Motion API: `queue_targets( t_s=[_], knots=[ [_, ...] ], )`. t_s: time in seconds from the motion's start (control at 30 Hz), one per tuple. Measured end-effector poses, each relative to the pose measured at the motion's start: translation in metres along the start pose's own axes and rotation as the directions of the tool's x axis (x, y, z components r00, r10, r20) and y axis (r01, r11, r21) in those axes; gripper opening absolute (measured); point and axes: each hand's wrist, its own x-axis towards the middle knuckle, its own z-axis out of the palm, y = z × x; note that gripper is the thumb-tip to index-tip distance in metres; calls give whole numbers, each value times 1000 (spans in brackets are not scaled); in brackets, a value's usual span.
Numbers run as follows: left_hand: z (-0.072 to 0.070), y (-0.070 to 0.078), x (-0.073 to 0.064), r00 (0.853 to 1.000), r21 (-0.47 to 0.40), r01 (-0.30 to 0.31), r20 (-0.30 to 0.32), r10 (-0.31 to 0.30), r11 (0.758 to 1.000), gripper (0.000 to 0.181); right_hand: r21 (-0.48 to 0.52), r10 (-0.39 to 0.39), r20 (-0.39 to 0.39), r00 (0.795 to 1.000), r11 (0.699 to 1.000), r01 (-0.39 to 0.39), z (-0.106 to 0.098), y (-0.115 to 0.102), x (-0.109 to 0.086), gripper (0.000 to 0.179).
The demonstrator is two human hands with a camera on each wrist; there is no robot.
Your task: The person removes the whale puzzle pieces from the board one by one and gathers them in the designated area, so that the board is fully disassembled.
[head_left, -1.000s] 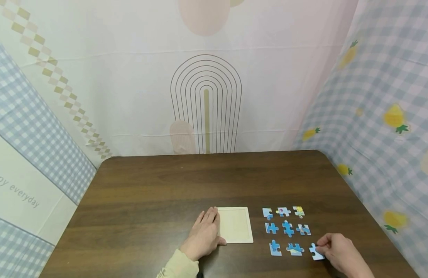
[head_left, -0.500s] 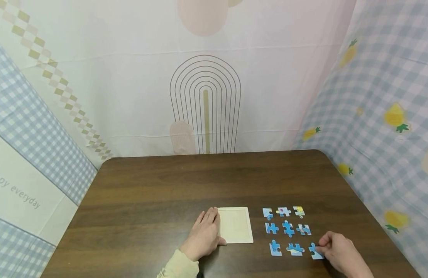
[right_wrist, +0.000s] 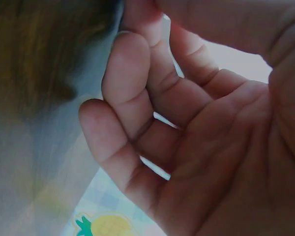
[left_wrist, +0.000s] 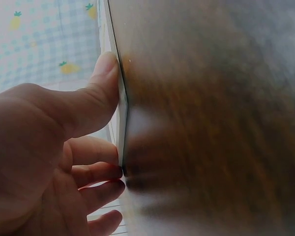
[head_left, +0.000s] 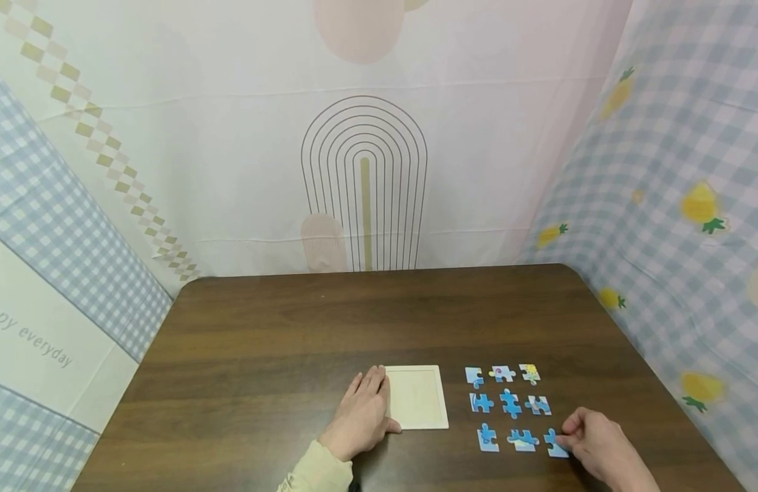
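A shallow pale wooden puzzle tray [head_left: 417, 398] lies flat on the table. My left hand [head_left: 361, 413] rests along its left edge, fingers extended, with the thumb at the near left corner. In the left wrist view the thumb and fingertips [left_wrist: 105, 64] touch the tray's thin rim. Over on the right, my right hand [head_left: 603, 441] pinches the right edge of a blue jigsaw piece [head_left: 552, 443] between thumb and fingers, at the table surface. That piece ends the nearest row of a loose grid; left of it lies a blue and white piece [head_left: 523, 443]. The right wrist view hides the pinched piece.
More jigsaw pieces lie apart in rows, including a yellow-cornered piece [head_left: 530, 373] at the back and a blue middle piece [head_left: 510, 404]. The dark wooden table [head_left: 280, 328] meets a white cloth backdrop [head_left: 249, 171] behind and a checked cloth [head_left: 655, 225] at right.
My right hand has slid the pinched jigsaw piece slightly left along the table, closer to its neighbour, turning it a little. The left hand and the tray have stayed put.
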Motion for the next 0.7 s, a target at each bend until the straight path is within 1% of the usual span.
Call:
queue_targets(
  t_s=[0.17, 0.27, 0.37, 0.47, 0.6, 0.7],
  knots=[
    [-1, 0, 1, 1000, -14, 5, 7, -5, 1000, 81, -1, 6, 35, 999, 1000, -6, -1, -3, -1, 18],
    [-3, -2, 2, 1000, -8, 8, 11, -8, 1000, 81, -8, 0, 36, 999, 1000, 0, 0, -5, 0, 18],
    [-3, -4, 4, 1000, 0, 10, 7, -10, 1000, 81, -2, -11, 14, 1000, 1000, 11, 2, -6, 1, 16],
    [-4, -5, 6, 1000, 6, 20, 9, -20, 1000, 82, 35, -36, -7, 999, 999, 37, 5, -7, 1, 12],
    [-4, -6, 7, 999, -7, 40, 29, -40, 999, 83, 49, -86, -35, 996, 995, 88, 7, -6, -2, 5],
    [-4, -6, 6, 999, -19, 44, 32, -43, 999, 84, 44, -109, -53, 993, 993, 111, 5, -5, -5, 6]
  ],
)
